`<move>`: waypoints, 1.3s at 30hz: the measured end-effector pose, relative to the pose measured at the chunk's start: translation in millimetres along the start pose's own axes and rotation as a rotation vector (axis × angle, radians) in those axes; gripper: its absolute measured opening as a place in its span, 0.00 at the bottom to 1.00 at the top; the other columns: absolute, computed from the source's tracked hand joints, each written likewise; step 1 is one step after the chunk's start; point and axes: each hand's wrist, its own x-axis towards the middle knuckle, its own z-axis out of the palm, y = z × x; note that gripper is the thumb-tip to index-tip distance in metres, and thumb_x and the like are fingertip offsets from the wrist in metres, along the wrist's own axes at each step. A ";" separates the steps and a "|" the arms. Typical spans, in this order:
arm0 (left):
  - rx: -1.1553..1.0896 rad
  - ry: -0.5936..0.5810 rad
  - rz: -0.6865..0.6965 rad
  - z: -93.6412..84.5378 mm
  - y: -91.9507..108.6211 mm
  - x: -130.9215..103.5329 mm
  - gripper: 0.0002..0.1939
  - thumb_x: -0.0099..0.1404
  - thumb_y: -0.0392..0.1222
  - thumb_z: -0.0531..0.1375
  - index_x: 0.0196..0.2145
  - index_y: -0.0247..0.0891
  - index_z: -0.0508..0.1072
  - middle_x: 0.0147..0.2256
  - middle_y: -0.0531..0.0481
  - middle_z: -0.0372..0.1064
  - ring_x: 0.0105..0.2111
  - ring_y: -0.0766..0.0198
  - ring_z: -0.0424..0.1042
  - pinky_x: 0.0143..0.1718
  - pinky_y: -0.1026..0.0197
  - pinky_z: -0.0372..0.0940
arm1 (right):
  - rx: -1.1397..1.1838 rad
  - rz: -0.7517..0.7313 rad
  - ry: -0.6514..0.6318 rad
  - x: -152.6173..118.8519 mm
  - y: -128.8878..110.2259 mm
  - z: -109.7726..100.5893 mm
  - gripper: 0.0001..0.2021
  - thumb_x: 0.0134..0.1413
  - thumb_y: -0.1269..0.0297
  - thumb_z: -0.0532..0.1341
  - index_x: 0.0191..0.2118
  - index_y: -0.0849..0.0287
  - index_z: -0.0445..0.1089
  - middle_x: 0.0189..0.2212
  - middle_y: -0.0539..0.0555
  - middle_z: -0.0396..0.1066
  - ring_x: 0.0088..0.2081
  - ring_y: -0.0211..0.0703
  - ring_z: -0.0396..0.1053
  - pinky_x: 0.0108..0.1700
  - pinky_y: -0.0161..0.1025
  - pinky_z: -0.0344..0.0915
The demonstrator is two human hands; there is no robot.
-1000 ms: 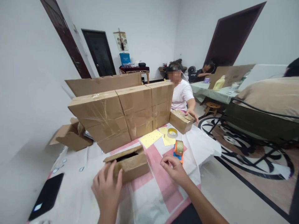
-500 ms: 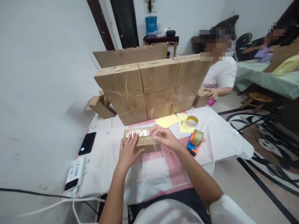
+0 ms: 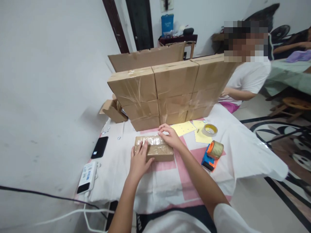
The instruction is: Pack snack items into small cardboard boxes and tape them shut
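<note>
A small brown cardboard box lies on the cloth-covered table, with shiny clear tape along its top. My left hand rests on the box's left end, fingers spread over the top and thumb at the front edge. At the back right corner of the box is my right hand, its thumb and fingertips pressed together; whatever may be between them is too small to make out. To the right lies a blue and orange tape dispenser with a tape roll. Another tape roll lies behind it.
Stacked taped boxes stand behind the small box. Yellow sheets lie before them. At the left are an open box, a black phone and a power strip with cables. A person in white sits at the back right.
The camera view has swung right, so things sit differently in the frame. My right hand has moved to the box's back edge. The other person's hand and box are now mostly hidden behind the stack.
</note>
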 end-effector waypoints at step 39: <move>0.183 -0.506 -0.837 -32.2 -284.1 58.9 0.29 0.70 0.61 0.55 0.57 0.35 0.68 0.52 0.38 0.71 0.50 0.52 0.71 0.53 0.45 0.65 | -0.527 0.442 0.234 -159.2 106.1 -25.6 0.17 0.60 0.50 0.55 0.41 0.60 0.71 0.38 0.60 0.74 0.39 0.54 0.71 0.41 0.47 0.66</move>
